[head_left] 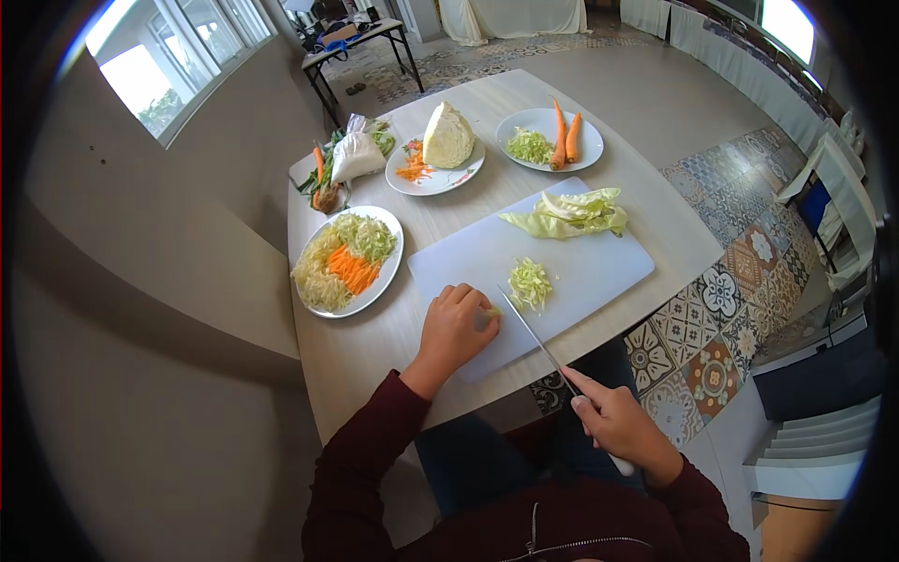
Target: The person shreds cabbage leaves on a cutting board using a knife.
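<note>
My left hand [457, 328] rests on the near left part of the white cutting board [449, 258], fingers curled over a small pale green piece of cabbage [489, 317], mostly hidden. In my right hand [613, 420] is a knife [529, 326] with a white handle; its blade points forward and left, the tip on the board just right of my left fingers. Beyond the tip lies a small heap of shredded cabbage [530, 284]. Loose cabbage leaves [569, 214] are piled at the board's far right.
An oval plate [398, 262] of shredded vegetables stands left of the board. Behind are a plate [412, 187] with a cabbage wedge [449, 137] and a plate [524, 120] with two carrots [560, 136]. A white bag [359, 157] and vegetables sit at the far left edge.
</note>
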{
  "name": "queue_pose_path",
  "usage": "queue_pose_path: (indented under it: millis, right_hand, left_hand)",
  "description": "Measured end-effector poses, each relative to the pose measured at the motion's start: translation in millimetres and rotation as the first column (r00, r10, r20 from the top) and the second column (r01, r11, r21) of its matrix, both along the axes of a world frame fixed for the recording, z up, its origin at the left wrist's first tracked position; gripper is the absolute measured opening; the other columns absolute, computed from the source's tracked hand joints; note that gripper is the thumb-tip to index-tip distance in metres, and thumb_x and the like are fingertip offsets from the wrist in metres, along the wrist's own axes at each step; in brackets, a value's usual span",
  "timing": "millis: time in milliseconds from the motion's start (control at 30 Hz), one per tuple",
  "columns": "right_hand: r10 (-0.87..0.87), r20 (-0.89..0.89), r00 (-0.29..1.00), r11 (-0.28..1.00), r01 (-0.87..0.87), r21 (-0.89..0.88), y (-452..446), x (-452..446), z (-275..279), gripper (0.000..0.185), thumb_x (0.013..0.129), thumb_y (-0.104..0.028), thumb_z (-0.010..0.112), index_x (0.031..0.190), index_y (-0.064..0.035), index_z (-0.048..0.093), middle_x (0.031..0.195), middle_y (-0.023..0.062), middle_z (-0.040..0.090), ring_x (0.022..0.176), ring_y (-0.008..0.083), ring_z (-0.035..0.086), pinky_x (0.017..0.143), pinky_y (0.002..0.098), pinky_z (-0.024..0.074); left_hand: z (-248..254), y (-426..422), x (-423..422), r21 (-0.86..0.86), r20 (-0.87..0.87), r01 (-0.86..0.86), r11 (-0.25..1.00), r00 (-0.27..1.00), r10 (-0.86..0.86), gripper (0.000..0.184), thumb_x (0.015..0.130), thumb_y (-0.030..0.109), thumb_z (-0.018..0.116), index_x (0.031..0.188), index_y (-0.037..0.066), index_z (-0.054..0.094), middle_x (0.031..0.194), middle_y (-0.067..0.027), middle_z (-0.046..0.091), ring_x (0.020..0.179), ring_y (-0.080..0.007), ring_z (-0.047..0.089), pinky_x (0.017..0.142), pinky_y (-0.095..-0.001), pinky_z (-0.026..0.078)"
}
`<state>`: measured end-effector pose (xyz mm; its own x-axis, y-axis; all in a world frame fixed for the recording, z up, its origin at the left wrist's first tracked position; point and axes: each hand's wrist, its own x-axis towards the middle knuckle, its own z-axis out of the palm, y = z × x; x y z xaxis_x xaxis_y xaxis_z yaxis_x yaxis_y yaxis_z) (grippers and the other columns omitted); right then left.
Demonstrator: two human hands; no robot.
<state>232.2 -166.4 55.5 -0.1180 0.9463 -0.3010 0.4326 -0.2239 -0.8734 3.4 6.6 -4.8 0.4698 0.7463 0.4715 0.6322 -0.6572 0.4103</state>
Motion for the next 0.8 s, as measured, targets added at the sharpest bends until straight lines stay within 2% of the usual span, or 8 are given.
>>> queue_pose_path:
  millis: [267,367,467,567,667,800]
  right_hand:
    - [-0.001,0.004,1.0,1.0,0.001,0.011,-0.4,0.2,-0.8,0.047,0.097,-0.017,0.053,0.142,-0.0052,0.049,0.057,0.0191,0.052,0.049,0.0293,0.054,0.058,0.0372,0.0454]
    - [-0.005,0.001,1.0,1.0,0.005,0.014,-0.5,0.2,-1.1,0.047,0.096,-0.016,0.054,0.142,-0.0049,0.049,0.057,0.0197,0.051,0.049,0.0292,0.054,0.058,0.0377,0.0452]
    - [0.014,0.0,1.0,1.0,-0.014,0.027,-0.8,2.3,-4.3,0.048,0.098,-0.018,0.052,0.144,-0.0059,0.047,0.056,0.0149,0.053,0.049,0.0222,0.055,0.056,0.0349,0.0466]
    - [-0.025,-0.103,0.994,0.991,0.011,-0.136,-0.5,1.1,9.0,0.049,0.1,-0.018,0.049,0.148,-0.008,0.044,0.058,0.0071,0.056,0.05,0.0131,0.055,0.053,0.03,0.0482]
    - [-0.02,-0.148,0.989,0.991,0.0,-0.137,-2.1,1.9,6.6,0.05,0.102,-0.019,0.046,0.15,-0.0099,0.041,0.061,0.0015,0.056,0.05,0.0078,0.054,0.052,0.0258,0.0489]
    - [-0.028,-0.168,0.985,0.994,0.009,-0.11,-2.9,1.3,7.1,0.05,0.102,-0.018,0.046,0.151,-0.0103,0.041,0.062,0.0024,0.057,0.049,0.0082,0.054,0.052,0.0255,0.049]
  left_hand:
    - [-3.2,1.8,-1.0,-0.06,0.036,0.086,0.994,0.996,-0.084,0.016,0.076,0.011,0.074,0.084,0.009,0.061,0.086,-0.0067,0.064,0.087,-0.0267,0.061,0.079,-0.0388,0.047]
    - [-2.8,1.5,-0.3,-0.088,0.139,0.083,0.993,0.988,-0.07,0.015,0.078,0.009,0.073,0.088,0.009,0.063,0.087,-0.007,0.066,0.088,-0.0266,0.063,0.082,-0.038,0.047]
    - [-3.5,3.9,0.0,-0.187,0.255,0.149,0.971,0.962,-0.099,0.017,0.079,0.008,0.073,0.094,0.009,0.064,0.091,-0.0067,0.068,0.091,-0.0267,0.063,0.084,-0.0378,0.047]
    - [-3.2,6.0,-0.9,-0.203,0.212,0.199,0.959,0.965,-0.155,0.017,0.08,0.008,0.073,0.095,0.009,0.064,0.094,-0.0063,0.069,0.093,-0.0268,0.063,0.087,-0.039,0.046]
    - [-4.1,4.7,2.1,-0.111,0.171,0.178,0.978,0.973,-0.158,0.017,0.078,0.007,0.074,0.093,0.007,0.067,0.092,-0.007,0.069,0.094,-0.0266,0.064,0.086,-0.0384,0.049]
    - [0.4,-0.3,2.0,-0.108,0.112,0.082,0.991,0.991,-0.07,0.017,0.078,0.009,0.075,0.094,0.01,0.069,0.092,-0.0046,0.069,0.096,-0.0249,0.062,0.085,-0.0378,0.046]
